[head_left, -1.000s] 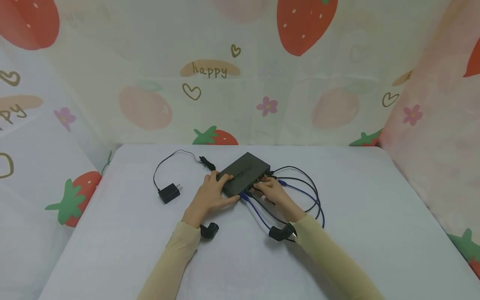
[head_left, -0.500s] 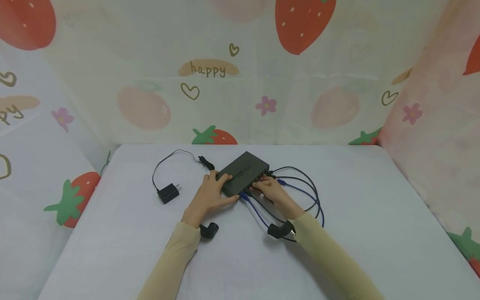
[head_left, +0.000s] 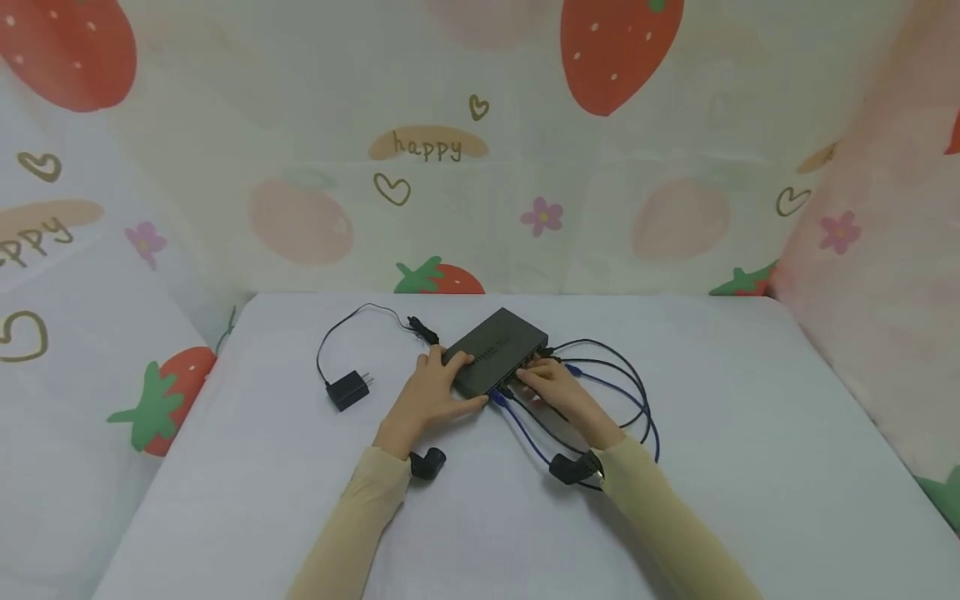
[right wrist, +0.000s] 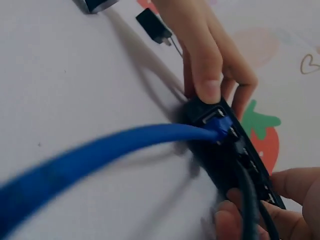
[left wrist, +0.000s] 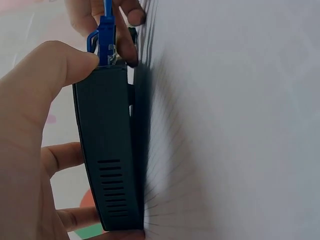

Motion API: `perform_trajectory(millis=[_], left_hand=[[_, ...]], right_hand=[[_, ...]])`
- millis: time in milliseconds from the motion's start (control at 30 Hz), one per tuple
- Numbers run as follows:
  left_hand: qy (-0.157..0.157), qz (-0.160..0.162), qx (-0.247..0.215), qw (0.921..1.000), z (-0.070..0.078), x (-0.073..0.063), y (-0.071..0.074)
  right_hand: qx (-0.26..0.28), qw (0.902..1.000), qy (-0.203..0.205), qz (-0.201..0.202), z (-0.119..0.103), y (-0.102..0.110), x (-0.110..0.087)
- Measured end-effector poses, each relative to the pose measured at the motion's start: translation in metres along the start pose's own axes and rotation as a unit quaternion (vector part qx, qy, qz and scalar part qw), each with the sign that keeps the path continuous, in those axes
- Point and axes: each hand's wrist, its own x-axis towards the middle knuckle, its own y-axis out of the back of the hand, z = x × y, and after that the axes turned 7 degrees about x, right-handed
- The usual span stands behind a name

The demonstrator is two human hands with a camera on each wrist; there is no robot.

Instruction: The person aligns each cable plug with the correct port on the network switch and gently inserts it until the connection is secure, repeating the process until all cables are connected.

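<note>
A black network switch sits on the white table, its port side toward the front right. My left hand grips its left end, thumb at the front corner and fingers over the top; the left wrist view shows the vented end tilted up slightly. At the ports, my right hand pinches a black cable plug, mostly hidden by the fingers. A blue network plug is seated near the left-hand end, with a black cable beside it. More cables loop off to the right.
A black power adapter lies left of the switch, its prongs pointing right. Its thin cord arcs to a bundled black tie behind my left hand. A patterned cloth wall stands behind the table.
The head view has shifted slightly, so everything sits a little lower and further right. Both hands keep their places on the switch and at its ports.
</note>
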Motion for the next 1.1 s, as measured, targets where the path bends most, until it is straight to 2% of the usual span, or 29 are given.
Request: perform_trajectory(millis=[100,300,467,567,633,800,967,1100], left_hand=[[-0.002,0.001,0.006,1.0000,0.002,0.000,0.000],[0.001,0.003,0.009,1.0000,0.003,0.000,0.001],[0.000,0.005,0.008,1.0000,0.003,0.000,0.001],[-0.002,0.008,0.008,0.9999,0.003,0.000,0.001],[-0.003,0.010,0.010,0.9999,0.003,-0.001,0.000],[-0.004,0.009,0.015,0.9998,0.003,-0.001,0.000],[0.000,0.007,0.015,0.9999,0.002,-0.001,-0.001],[0.000,0.011,0.013,0.9999,0.002,-0.001,-0.003]], right_hand=[[-0.003,0.9999,0.012,-0.003,0.003,0.006,-0.001],[-0.029,0.9993,0.003,-0.025,0.006,0.017,-0.005],[-0.015,0.9987,0.025,-0.042,0.009,0.024,-0.008],[-0.030,0.9984,0.040,-0.028,0.008,0.023,-0.010],[-0.062,0.9966,0.053,-0.011,0.007,0.019,-0.011],[-0.139,0.9859,0.081,0.046,0.007,0.009,-0.010],[-0.125,0.9866,0.085,0.062,0.008,0.004,-0.008],[-0.125,0.9874,0.070,0.068,0.009,0.003,-0.007]])
